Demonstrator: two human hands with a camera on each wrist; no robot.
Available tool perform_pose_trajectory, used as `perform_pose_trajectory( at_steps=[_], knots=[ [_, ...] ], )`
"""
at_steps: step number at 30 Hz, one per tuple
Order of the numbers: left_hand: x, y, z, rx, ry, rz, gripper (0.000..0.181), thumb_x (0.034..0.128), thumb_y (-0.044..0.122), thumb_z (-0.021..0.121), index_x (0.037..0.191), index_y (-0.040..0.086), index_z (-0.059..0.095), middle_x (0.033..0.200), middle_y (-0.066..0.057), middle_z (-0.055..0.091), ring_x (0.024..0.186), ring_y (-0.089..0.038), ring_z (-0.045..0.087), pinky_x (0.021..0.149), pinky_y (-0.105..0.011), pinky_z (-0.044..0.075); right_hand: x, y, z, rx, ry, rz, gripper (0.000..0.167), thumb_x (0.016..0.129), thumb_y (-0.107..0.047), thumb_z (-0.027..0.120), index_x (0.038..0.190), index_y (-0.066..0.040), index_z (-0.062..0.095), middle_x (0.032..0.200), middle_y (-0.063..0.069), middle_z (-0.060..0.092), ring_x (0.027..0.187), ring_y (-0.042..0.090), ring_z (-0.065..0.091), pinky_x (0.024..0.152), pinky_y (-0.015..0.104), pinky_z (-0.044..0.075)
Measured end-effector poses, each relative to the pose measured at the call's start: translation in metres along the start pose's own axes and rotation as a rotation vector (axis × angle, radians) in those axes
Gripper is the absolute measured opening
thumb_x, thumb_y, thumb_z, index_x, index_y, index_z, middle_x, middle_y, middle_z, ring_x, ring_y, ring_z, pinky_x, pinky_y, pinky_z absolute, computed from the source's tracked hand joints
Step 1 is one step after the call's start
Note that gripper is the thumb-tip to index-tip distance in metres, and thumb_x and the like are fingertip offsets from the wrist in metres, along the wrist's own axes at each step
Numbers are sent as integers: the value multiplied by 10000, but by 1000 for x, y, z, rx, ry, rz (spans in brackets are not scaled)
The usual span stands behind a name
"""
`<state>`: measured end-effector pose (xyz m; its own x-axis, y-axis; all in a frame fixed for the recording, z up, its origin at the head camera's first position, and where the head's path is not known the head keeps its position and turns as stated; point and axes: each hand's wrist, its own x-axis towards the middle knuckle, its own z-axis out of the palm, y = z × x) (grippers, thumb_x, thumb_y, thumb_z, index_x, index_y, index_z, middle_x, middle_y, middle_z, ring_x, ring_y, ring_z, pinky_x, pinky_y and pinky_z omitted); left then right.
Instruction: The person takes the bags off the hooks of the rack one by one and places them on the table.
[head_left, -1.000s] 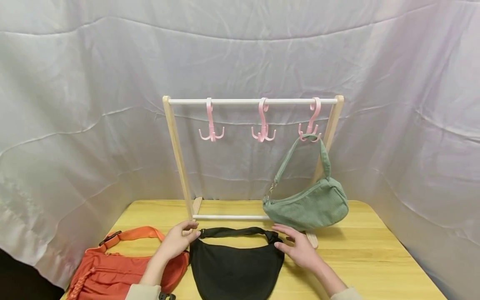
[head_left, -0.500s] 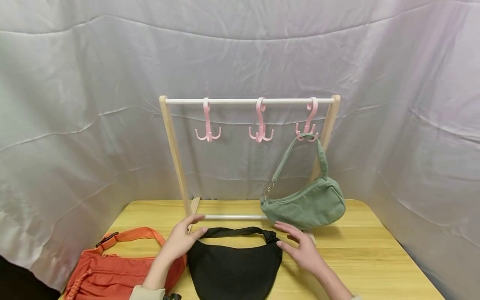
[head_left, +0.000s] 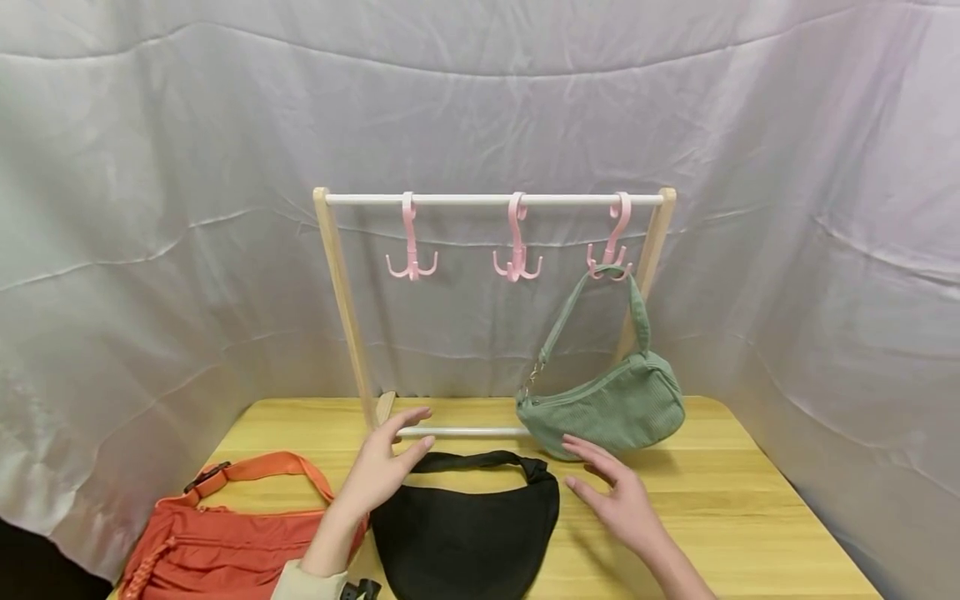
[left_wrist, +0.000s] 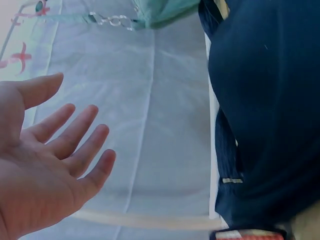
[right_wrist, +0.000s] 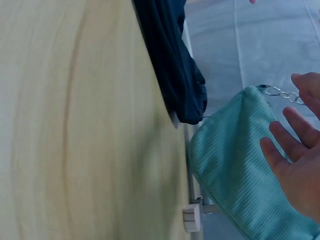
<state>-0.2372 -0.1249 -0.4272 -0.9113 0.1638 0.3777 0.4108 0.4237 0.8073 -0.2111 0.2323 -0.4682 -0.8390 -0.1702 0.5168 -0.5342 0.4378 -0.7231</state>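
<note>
Right hand (head_left: pixel 621 498) moved away from the black bag (head_left: pixel 465 542) to just beside its right corner, left hand (head_left: pixel 377 468) raised above its left corner, both relaxed and wide, bag lying on wooden table (head_left: pixel 712 533).

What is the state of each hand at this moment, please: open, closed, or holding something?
Left hand: open, holding nothing, near the black bag.
Right hand: open, holding nothing, beside the black bag.

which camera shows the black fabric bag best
The head view: most of the black crescent-shaped fabric bag and its strap show together, though its bottom is cropped. The left wrist view shows a large, cropped part; the right wrist view, just one end.
</note>
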Motion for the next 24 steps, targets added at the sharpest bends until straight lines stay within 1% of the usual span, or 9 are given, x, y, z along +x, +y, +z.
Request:
perform_pose_trajectory(
  at_steps=[3, 6, 10, 12, 14, 16, 18, 22, 24],
  knots=[
    [2, 4, 6, -20, 15, 33, 441, 993, 226, 730, 1409, 111, 634, 1393, -66, 664, 1352, -314, 544, 1070, -599, 423, -1, -4, -4, 37, 21, -34, 435, 929, 5, 753, 1351, -75, 684, 1449, 118, 620, 1317, -4, 537, 1030, 193, 488],
    [5, 9, 12, -47, 39, 73, 455, 991, 202, 732, 1423, 110, 622, 1403, -70, 658, 1347, -301, 546, 1075, -596, 425, 0, -8, -8, 57, 38, -72, 430, 934, 24, 738, 1353, -44, 675, 1447, 152, 615, 1319, -27, 527, 1031, 173, 476],
    [9, 16, 19, -91, 76, 132, 466, 994, 161, 724, 1443, 118, 605, 1416, -64, 649, 1334, -298, 547, 1066, -599, 428, 2, -16, -14, 73, 88, -119, 438, 923, 64, 732, 1342, -58, 686, 1422, 173, 630, 1313, -6, 550, 1024, 167, 479],
    [12, 20, 23, -104, 97, 163, 465, 993, 125, 718, 1444, 121, 604, 1409, -59, 654, 1327, -285, 555, 1057, -592, 437, 3, -20, -17, 96, 121, -149, 435, 910, 101, 726, 1325, -26, 690, 1401, 202, 637, 1309, 18, 566, 1013, 164, 485],
    [15, 23, 26, -122, 113, 185, 467, 989, 105, 718, 1442, 124, 606, 1404, -53, 658, 1323, -270, 564, 1051, -586, 442, 4, -22, -20, 118, 137, -159, 430, 905, 125, 716, 1318, 11, 684, 1400, 224, 630, 1314, 39, 572, 1014, 169, 488],
    [18, 26, 29, -137, 121, 197, 469, 990, 103, 717, 1444, 135, 606, 1405, -48, 659, 1321, -251, 572, 1051, -584, 443, 6, -24, -24, 134, 145, -169, 432, 899, 151, 705, 1316, 42, 674, 1404, 239, 622, 1325, 61, 571, 1023, 187, 491],
    [21, 28, 32, -148, 123, 204, 469, 997, 121, 713, 1451, 148, 601, 1414, -49, 653, 1322, -236, 574, 1058, -556, 448, 7, -26, -28, 138, 150, -180, 431, 896, 173, 691, 1316, 87, 653, 1411, 257, 609, 1338, 77, 566, 1040, 208, 489],
    [26, 35, 37, -168, 120, 217, 473, 1010, 156, 703, 1468, 155, 584, 1431, -61, 642, 1334, -240, 573, 1072, -496, 455, 9, -33, -35, 133, 171, -197, 438, 898, 202, 662, 1326, 114, 630, 1424, 267, 593, 1350, 105, 559, 1062, 248, 487],
    [28, 39, 40, -175, 118, 225, 476, 1013, 159, 698, 1473, 155, 578, 1434, -70, 639, 1337, -246, 570, 1069, -488, 455, 11, -38, -38, 133, 181, -201, 453, 902, 209, 651, 1341, 105, 624, 1436, 262, 586, 1356, 120, 554, 1068, 257, 484]
  ],
)
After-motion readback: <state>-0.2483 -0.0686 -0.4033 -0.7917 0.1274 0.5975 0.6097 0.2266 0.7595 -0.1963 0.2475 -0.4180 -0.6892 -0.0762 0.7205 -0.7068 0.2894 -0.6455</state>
